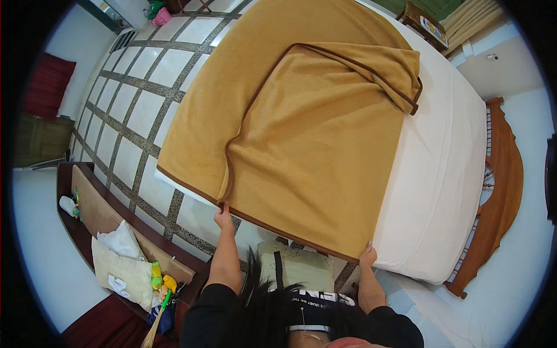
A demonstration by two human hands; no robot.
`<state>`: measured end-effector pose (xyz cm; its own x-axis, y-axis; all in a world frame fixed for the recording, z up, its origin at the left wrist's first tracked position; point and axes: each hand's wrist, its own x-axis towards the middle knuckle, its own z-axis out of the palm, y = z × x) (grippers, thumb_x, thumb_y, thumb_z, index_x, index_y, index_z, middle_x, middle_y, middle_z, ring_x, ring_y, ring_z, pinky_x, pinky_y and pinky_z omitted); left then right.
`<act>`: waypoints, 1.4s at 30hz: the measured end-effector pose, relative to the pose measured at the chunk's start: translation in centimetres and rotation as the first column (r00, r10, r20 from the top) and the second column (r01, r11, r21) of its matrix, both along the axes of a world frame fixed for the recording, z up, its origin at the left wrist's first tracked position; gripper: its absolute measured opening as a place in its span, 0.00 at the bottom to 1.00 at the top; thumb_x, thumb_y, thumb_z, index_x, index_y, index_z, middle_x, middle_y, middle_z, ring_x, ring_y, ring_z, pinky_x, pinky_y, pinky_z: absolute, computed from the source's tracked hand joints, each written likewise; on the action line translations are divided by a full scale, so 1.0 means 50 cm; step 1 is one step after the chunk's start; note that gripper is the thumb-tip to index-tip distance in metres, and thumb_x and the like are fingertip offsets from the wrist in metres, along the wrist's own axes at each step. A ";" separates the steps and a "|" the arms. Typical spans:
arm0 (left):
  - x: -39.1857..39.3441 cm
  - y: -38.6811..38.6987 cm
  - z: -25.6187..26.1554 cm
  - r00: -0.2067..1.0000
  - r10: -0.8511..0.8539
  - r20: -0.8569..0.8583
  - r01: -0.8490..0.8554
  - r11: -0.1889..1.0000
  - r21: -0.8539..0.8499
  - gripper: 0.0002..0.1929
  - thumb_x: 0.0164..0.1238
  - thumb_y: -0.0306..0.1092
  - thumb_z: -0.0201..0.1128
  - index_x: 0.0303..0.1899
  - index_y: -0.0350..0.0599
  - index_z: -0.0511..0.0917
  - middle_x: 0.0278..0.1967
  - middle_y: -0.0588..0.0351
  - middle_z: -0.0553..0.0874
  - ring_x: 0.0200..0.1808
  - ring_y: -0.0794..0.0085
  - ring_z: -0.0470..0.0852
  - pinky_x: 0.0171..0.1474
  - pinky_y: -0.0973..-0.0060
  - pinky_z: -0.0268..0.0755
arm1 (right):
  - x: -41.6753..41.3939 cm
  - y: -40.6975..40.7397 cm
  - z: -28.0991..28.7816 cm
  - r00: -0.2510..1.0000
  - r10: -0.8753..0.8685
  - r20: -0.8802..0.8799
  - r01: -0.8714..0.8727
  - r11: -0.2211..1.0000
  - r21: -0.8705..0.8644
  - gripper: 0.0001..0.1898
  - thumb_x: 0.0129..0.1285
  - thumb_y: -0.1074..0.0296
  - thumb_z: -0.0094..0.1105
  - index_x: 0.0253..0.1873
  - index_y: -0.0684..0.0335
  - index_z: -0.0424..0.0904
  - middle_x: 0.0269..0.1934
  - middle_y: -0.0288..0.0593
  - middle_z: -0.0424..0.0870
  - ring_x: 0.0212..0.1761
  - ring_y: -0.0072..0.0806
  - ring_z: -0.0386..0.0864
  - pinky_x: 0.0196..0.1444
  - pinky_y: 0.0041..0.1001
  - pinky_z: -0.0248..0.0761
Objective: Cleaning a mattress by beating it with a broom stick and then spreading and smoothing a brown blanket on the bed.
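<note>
A tan blanket (313, 165) with dark brown edging lies over the bed, partly folded back on itself. My left hand (224, 217) grips its near edge where the folded layer's border ends. At the near right corner of the folded layer, my right hand (368, 255) holds the blanket between thumb and fingers. The far corner of that layer is rumpled and turned over near the right. Beyond the blanket, a white sheet (435, 165) covers the mattress toward the wooden headboard (504, 182).
A dark wooden bench (130, 209) at lower left bears a pillow (117, 265), plastic bag (124, 239) and toys (163, 278). A broom (154, 326) leans there. A cushion (300, 265) sits below the bed edge. A small wooden table (422, 26) stands beyond the bed. The floor (143, 104) is tiled.
</note>
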<state>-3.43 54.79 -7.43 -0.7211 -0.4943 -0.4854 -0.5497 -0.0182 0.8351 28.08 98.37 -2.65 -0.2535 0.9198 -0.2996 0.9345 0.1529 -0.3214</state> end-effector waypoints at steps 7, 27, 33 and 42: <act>0.002 -0.025 -0.036 0.992 0.022 0.125 -0.027 0.999 0.041 0.11 0.59 0.36 0.64 0.31 0.36 0.77 0.29 0.64 0.79 0.30 0.80 0.70 0.35 0.79 0.62 | -0.007 -0.019 0.010 0.993 0.039 0.109 -0.042 0.999 0.022 0.30 0.66 0.46 0.38 0.29 0.72 0.75 0.26 0.61 0.77 0.30 0.54 0.74 0.34 0.43 0.65; -0.063 -0.076 -0.074 0.978 -0.160 0.135 0.210 0.775 -0.596 0.18 0.51 0.46 0.67 0.36 0.41 0.80 0.33 0.47 0.78 0.35 0.59 0.78 0.41 0.67 0.72 | -0.057 -0.021 -0.004 0.986 0.157 0.057 -0.163 0.979 0.125 0.19 0.56 0.64 0.56 0.48 0.69 0.65 0.45 0.56 0.71 0.49 0.49 0.69 0.51 0.39 0.64; -0.094 -0.076 -0.040 0.967 -0.199 0.157 0.254 0.782 -0.570 0.20 0.51 0.52 0.64 0.31 0.41 0.81 0.30 0.49 0.81 0.41 0.57 0.74 0.48 0.63 0.67 | -0.221 -0.012 -0.006 0.927 0.361 -0.100 -0.322 0.905 0.277 0.17 0.53 0.72 0.56 0.48 0.68 0.66 0.45 0.54 0.70 0.51 0.47 0.67 0.53 0.38 0.62; -0.188 -0.007 0.092 0.946 -0.257 0.199 0.301 0.461 -0.835 0.26 0.43 0.43 0.68 0.47 0.52 0.71 0.50 0.52 0.67 0.54 0.53 0.62 0.53 0.51 0.53 | -0.762 -0.012 -0.037 0.674 0.529 -0.516 -0.426 0.849 0.313 0.10 0.56 0.72 0.54 0.43 0.67 0.70 0.41 0.51 0.73 0.47 0.42 0.70 0.50 0.33 0.64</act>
